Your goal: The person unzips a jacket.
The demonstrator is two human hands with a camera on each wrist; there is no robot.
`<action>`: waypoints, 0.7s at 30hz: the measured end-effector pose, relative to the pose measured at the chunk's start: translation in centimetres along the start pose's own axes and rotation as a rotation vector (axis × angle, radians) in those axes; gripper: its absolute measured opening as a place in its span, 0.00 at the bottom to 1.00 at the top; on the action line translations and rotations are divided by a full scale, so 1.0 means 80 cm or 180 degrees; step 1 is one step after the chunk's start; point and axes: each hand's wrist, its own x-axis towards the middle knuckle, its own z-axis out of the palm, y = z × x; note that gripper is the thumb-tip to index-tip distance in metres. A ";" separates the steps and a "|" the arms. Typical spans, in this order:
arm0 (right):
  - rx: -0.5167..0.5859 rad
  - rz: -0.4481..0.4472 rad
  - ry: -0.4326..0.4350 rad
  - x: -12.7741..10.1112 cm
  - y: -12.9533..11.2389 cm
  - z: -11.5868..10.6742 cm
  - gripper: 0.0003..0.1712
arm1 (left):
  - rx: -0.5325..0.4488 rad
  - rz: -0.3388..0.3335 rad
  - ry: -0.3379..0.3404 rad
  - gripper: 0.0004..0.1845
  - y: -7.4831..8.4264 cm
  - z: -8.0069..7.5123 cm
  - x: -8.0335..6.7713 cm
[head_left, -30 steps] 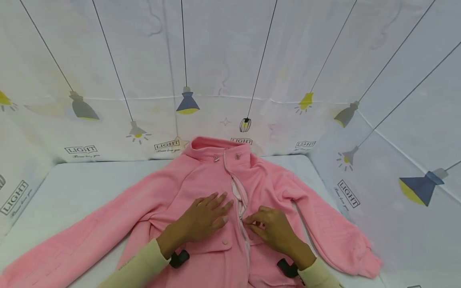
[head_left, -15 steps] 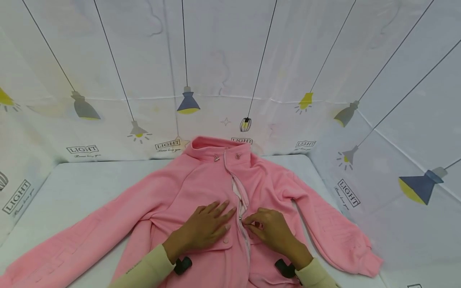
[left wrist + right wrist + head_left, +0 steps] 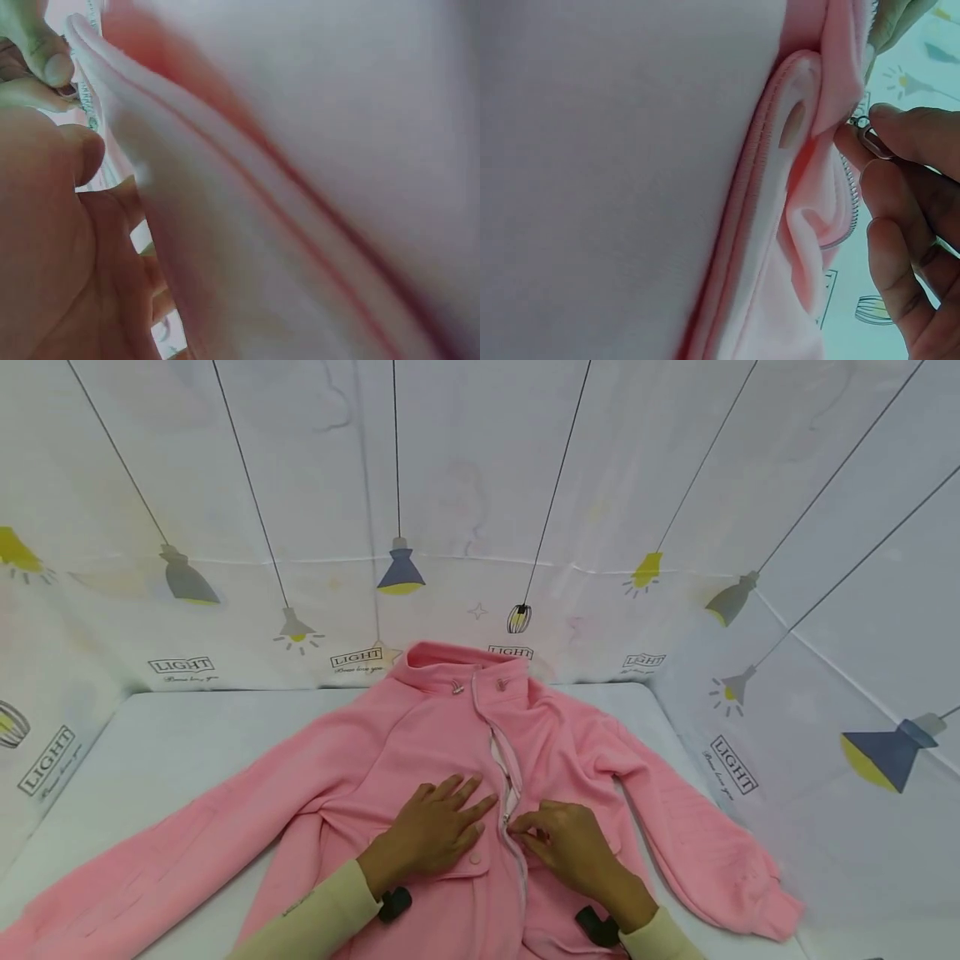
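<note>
Head view: pink jacket, laid front up on a white table; zip, long axis from collar towards the person, parted on the collar side of the slider; right hand nearer, at the slider's right; left hand farther, to its left, fingers spread on the fabric, gripping nothing.
Left wrist view: left palm close to the cloth; right fingertips by the zip teeth.
Right wrist view: metal pull tab, pinched in the right hand.

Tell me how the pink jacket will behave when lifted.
The pink jacket will likely flop, given its soft creases. Its sleeves may trail, since they spread wide across the table. It may gape where the zipper is parted.
</note>
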 end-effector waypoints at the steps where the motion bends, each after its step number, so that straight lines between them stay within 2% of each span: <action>1: -0.0033 -0.0018 -0.0008 0.000 0.000 -0.001 0.13 | 0.0005 -0.0026 -0.0036 0.27 0.002 -0.004 0.000; 7: -0.0071 -0.0132 -0.0010 0.000 -0.005 -0.007 0.15 | 0.0013 -0.0117 -0.0206 0.27 0.008 -0.016 0.001; 18: -0.0012 -0.0191 0.0023 -0.002 -0.014 -0.017 0.14 | -0.0019 -0.0118 -0.0068 0.26 0.010 -0.018 -0.002; 21: 0.0127 -0.0300 0.0015 -0.003 -0.023 -0.022 0.14 | 0.0032 -0.0102 -0.0072 0.26 0.009 -0.017 -0.002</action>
